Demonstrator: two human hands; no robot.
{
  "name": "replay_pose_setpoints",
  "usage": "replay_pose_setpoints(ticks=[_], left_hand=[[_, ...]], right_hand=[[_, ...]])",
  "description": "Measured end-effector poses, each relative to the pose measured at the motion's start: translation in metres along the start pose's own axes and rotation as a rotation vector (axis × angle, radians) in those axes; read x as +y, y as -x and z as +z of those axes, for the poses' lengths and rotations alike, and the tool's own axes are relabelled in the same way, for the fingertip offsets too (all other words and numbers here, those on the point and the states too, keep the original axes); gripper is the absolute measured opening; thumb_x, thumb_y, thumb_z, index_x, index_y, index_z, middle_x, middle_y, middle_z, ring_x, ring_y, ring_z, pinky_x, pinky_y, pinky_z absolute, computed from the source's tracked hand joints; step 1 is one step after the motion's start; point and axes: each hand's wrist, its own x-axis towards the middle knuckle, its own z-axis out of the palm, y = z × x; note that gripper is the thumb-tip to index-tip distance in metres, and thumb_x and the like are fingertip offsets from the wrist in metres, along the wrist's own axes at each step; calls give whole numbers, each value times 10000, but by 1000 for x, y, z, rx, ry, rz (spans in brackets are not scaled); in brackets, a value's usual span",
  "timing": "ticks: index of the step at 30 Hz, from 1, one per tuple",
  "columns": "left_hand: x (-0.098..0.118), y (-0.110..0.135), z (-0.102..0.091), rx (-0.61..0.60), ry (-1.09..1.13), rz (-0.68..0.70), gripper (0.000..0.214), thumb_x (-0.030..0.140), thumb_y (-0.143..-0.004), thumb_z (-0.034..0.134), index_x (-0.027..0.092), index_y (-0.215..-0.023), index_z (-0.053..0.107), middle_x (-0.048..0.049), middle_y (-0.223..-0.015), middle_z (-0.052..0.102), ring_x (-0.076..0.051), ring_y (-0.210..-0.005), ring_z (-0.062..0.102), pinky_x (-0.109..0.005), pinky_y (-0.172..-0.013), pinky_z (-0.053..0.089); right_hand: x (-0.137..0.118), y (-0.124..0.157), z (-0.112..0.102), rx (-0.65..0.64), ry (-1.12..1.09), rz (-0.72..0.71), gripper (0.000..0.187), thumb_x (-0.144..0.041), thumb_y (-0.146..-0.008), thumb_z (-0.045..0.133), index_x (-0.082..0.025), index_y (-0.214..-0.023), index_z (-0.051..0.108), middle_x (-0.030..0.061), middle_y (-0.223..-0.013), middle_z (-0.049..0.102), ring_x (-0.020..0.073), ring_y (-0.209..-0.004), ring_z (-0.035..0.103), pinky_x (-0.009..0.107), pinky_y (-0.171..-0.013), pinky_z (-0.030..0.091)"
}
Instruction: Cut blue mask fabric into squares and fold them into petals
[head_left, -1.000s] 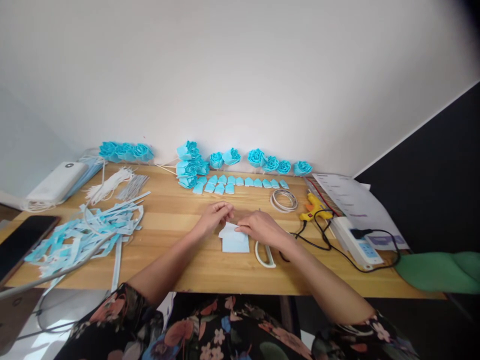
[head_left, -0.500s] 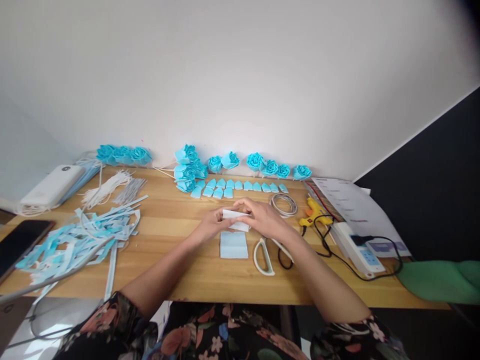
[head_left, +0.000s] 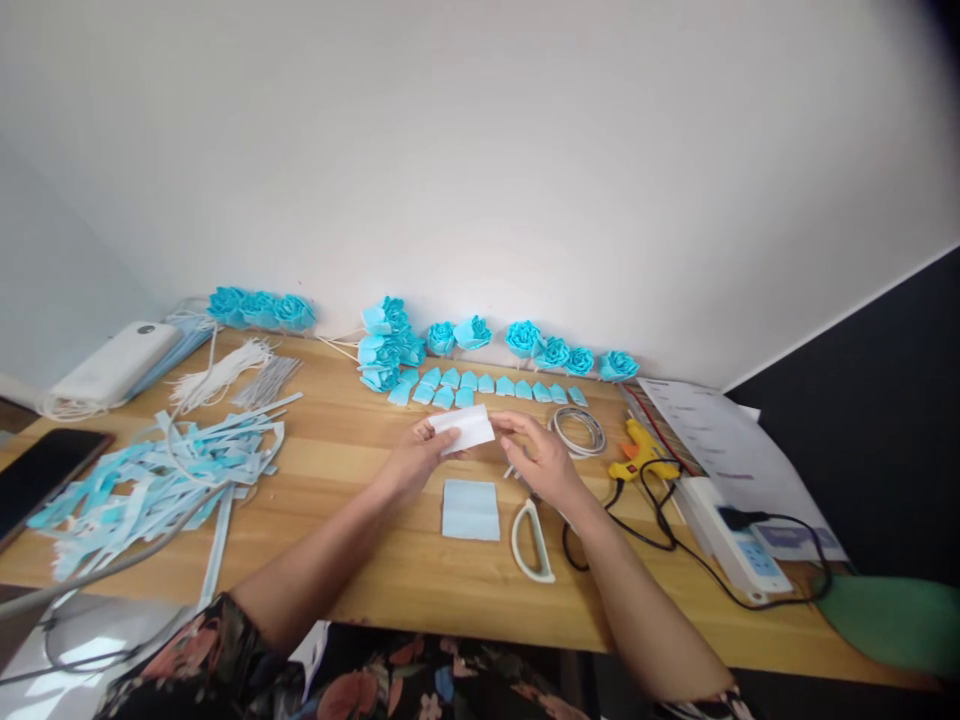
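My left hand (head_left: pixel 416 457) pinches a small white rectangle of thin sheet (head_left: pixel 469 428), thumb on top, a crease running along it. My right hand (head_left: pixel 541 458) is at the sheet's right end with thumb and fingers apart; whether a fingertip touches the edge I cannot tell. Below the hands a pale blue square (head_left: pixel 470 510) with a crease lies flat on the wooden table (head_left: pixel 390 580). Under my right hand are scissors with a white handle (head_left: pixel 534 543), partly hidden. Behind the hands are several small blue petal-shaped pieces (head_left: pixel 505 386) in rows.
Blue handmade flowers (head_left: pixel 523 338) line the wall. At left lie blue strips (head_left: pixel 165 480), white cords (head_left: pixel 217 375), a phone (head_left: pixel 49 475) and a white power bank (head_left: pixel 120 360). At right are a coiled cable (head_left: pixel 577 430), a yellow glue gun (head_left: pixel 641 447), a power strip (head_left: pixel 731 535) and a paper sheet (head_left: pixel 735 450).
My right hand has let go of the white sheet and opened slightly to the right. The sheet, now in my left hand alone, shows more of its face. The camera view has shifted a little.
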Motion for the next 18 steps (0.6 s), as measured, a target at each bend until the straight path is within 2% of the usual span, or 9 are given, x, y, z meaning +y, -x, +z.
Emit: replay_pose_setpoints(ticks=[4,9,18], left_hand=[[0,4,4,-8,8,-32,448,305,-626,827,123,-1004,671,-115,-1050,709,-219,-888,672,-302,-718,542],[-3,6,5,-68,-39,-36,453,319,-644,816,123,-1027,676,-121,-1040,715,-214,-851,681,-313,-740,531],[-1,5,4,-82,-228,26,440,363,-680,776,122,-1037,684,-113,-1004,723,-210,-809,679,-321,-741,530]], right_hand=[[4,-1,2,7,30,19,256,-209,-865,569,-247,-1110,632,44,-1070,699,191,-978,655,332,-883,498],[4,-3,2,7,31,-62,106,-260,-886,581,-226,-931,670,40,-931,709,193,-894,655,318,-820,490],[-4,-4,5,48,-11,63,132,-304,-863,575,-203,-826,652,34,-839,706,186,-790,653,296,-753,497]])
